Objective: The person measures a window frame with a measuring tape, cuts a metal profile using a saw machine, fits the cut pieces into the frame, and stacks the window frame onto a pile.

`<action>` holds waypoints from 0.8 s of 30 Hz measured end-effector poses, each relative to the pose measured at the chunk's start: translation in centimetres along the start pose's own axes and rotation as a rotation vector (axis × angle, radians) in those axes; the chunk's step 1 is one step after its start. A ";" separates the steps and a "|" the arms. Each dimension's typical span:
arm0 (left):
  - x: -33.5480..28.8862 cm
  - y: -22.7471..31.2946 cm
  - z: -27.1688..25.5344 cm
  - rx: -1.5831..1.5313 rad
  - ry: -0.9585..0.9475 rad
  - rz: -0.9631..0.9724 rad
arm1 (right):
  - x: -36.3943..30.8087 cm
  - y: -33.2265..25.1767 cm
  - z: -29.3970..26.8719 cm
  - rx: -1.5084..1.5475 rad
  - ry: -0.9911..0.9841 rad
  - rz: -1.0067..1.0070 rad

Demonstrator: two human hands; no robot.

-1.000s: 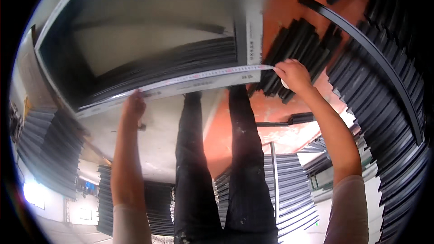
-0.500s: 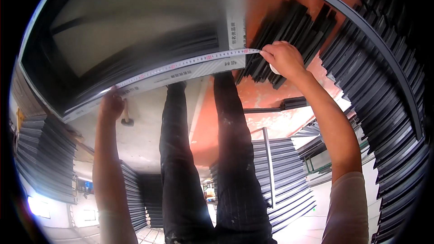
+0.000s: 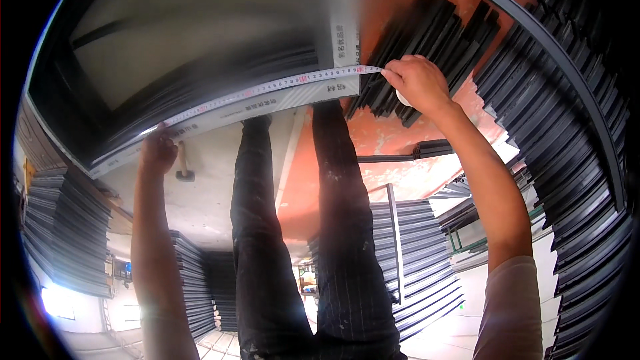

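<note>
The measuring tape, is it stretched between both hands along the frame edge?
Yes, the measuring tape runs from the left hand to the right hand.

I see a bright, warm picture with a black fisheye rim bending every straight edge. Above my left hand (image 3: pixel 157 153) the grey frame (image 3: pixel 200 33) smears with motion blur. Glare blooms at the lower left edge. Near my right hand (image 3: pixel 417 83) the black profiles (image 3: pixel 427 47) read sharper.

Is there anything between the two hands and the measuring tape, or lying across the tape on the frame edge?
Nothing visible. The right hand pinches the measuring tape at the frame's right corner; the left hand presses the other end on the frame's near rail. Between them the tape runs bare along the rail. A hammer lies below the frame, apart from the tape.
</note>
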State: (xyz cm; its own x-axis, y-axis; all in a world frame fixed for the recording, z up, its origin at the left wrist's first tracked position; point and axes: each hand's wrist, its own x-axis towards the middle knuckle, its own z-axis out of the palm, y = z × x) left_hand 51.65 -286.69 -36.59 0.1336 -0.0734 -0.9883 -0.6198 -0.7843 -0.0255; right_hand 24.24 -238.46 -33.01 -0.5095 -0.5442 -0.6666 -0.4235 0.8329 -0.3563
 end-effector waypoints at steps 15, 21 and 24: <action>1.0 -0.7 0.1 -0.027 0.002 -0.026 | -0.7 0.7 0.0 -0.008 -0.001 -0.003; 0.7 -3.9 -4.1 0.010 -0.282 0.093 | -4.6 -3.7 -1.2 0.029 -0.138 -0.058; -5.6 -10.0 -3.2 0.378 -0.355 0.399 | -10.1 -8.7 1.7 0.267 -0.082 -0.049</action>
State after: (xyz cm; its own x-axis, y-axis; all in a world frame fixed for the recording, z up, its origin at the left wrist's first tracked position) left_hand 59.60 -280.43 -30.33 -0.3864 -0.0549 -0.9207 -0.8069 -0.4633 0.3663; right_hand 34.29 -240.07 -24.27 -0.4261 -0.5839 -0.6911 -0.2289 0.8086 -0.5421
